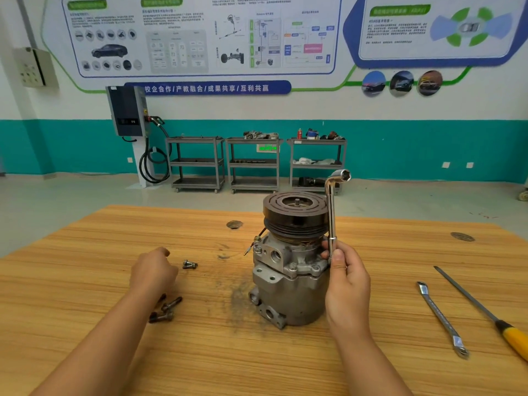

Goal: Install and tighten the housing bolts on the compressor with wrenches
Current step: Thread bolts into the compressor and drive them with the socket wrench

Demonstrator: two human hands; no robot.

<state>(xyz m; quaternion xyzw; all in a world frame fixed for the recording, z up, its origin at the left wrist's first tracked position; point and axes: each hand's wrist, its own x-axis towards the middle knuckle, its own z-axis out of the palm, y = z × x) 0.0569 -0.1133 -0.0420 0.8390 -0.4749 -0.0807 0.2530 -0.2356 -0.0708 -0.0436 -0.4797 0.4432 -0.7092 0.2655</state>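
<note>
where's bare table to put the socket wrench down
Bare wood between the compressor and the flat wrench, and at the near table edge in front of the compressor. Crowded left of it, where loose bolts lie by the left hand.

The wooden table (228, 361) bears a compressor (288, 284), loose bolts (167, 308), a wrench (441, 318) and a yellow-handled tool (483, 309).

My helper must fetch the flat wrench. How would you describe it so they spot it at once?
On the wooden table, look right of the compressor. Two long tools lie there side by side; the flat wrench is the all-silver one nearer the compressor, unlike the yellow-handled tool.
</note>
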